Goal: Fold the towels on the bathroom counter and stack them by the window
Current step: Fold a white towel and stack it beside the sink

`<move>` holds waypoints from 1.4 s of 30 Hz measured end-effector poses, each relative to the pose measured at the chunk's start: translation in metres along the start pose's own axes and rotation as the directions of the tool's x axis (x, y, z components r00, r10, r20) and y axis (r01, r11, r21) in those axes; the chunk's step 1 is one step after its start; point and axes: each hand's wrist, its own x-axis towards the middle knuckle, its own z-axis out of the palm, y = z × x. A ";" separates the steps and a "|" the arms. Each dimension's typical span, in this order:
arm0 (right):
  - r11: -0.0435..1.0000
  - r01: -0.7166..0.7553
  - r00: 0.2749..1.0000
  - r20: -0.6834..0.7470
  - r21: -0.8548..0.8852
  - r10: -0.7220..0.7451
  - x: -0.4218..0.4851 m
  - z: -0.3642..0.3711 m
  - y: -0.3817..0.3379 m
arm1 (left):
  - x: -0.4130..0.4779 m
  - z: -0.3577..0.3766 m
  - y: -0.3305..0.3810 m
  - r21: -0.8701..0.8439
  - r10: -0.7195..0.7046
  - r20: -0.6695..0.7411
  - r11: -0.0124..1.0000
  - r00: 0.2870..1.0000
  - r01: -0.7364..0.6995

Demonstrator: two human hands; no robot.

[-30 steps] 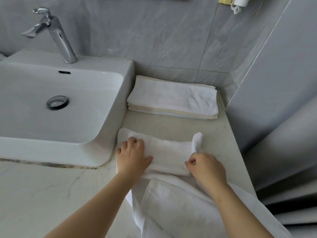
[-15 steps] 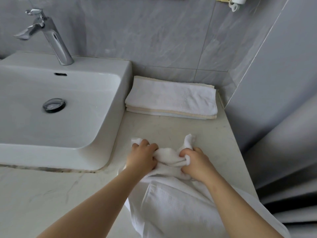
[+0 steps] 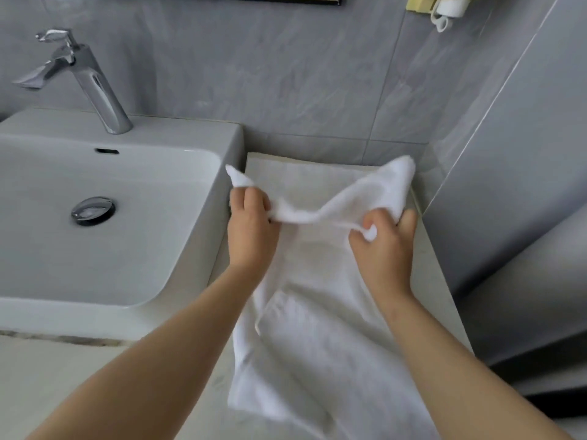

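Note:
A white towel hangs from both my hands above the counter, its lower part draped toward me. My left hand grips its left top corner next to the sink's side. My right hand grips the right top corner, which sticks up in a bunch. Behind the raised towel lies a stack of folded white towels against the back wall; the held towel covers most of it.
A white basin with a chrome tap fills the left. Grey tiled walls close the back and right corner. A grey curtain hangs at the right. The pale marble counter runs along the front.
Both hands gathered the towel's far edge on the counter, then lifted it up and away toward the back, spreading apart. The towel now hangs in front of the folded stack.

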 end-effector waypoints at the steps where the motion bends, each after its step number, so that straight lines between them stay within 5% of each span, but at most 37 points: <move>1: 0.999 0.010 1.000 -0.026 0.035 -0.010 0.013 0.004 -0.004 | 0.014 0.003 0.004 -0.029 0.002 -0.044 1.000 0.999 -0.004; 3: 0.998 -0.006 0.999 0.053 0.066 0.002 0.034 0.013 -0.010 | 0.039 0.011 0.006 -0.016 0.003 0.017 1.000 1.000 -0.002; 5: 0.996 -0.064 0.965 0.249 -0.065 0.078 0.043 0.020 -0.008 | 0.050 0.022 0.000 0.169 -0.007 0.233 0.985 0.972 -0.034; 9: 0.922 0.033 0.845 0.504 -0.386 0.181 0.024 0.028 0.008 | 0.030 0.037 -0.026 0.434 -0.117 0.615 0.876 0.780 -0.211; 14: 0.907 0.110 0.765 0.617 -0.407 0.185 -0.021 0.024 0.030 | -0.011 0.044 -0.051 0.496 -0.274 0.717 0.847 0.641 -0.192; 20: 0.932 0.143 0.864 0.502 -0.334 0.047 -0.067 0.016 0.028 | -0.032 0.028 -0.052 0.506 -0.282 0.528 0.862 0.801 -0.030; 27: 0.899 0.152 0.650 0.727 -0.410 0.221 -0.080 0.003 0.029 | -0.035 0.000 -0.039 0.170 -0.282 0.381 0.957 0.881 0.233; 31: 0.975 0.006 0.772 0.621 -0.222 0.137 -0.075 -0.009 0.015 | -0.038 -0.026 -0.016 -0.140 -0.299 0.364 0.919 0.882 0.370; 34: 0.985 -0.168 0.826 0.541 -0.031 0.158 -0.061 -0.020 0.010 | -0.041 -0.046 -0.006 -0.203 -0.245 0.518 0.896 0.819 0.396; 37: 0.954 -0.293 0.670 0.698 -0.063 0.252 -0.045 -0.029 0.004 | -0.036 -0.070 -0.004 -0.008 -0.278 0.774 0.895 0.569 0.447; 39: 0.938 -0.320 0.479 0.832 -0.130 0.279 -0.041 -0.033 -0.002 | -0.037 -0.082 -0.001 0.159 -0.316 0.869 0.907 0.380 0.391; 40: 0.934 -0.309 0.379 0.878 -0.177 0.292 -0.041 -0.034 -0.005 | -0.038 -0.084 -0.002 0.236 -0.336 0.879 0.923 0.339 0.304; 42: 0.937 -0.247 0.269 0.912 -0.246 0.310 -0.045 -0.035 -0.007 | -0.038 -0.077 -0.003 0.382 -0.403 0.819 0.914 0.408 0.136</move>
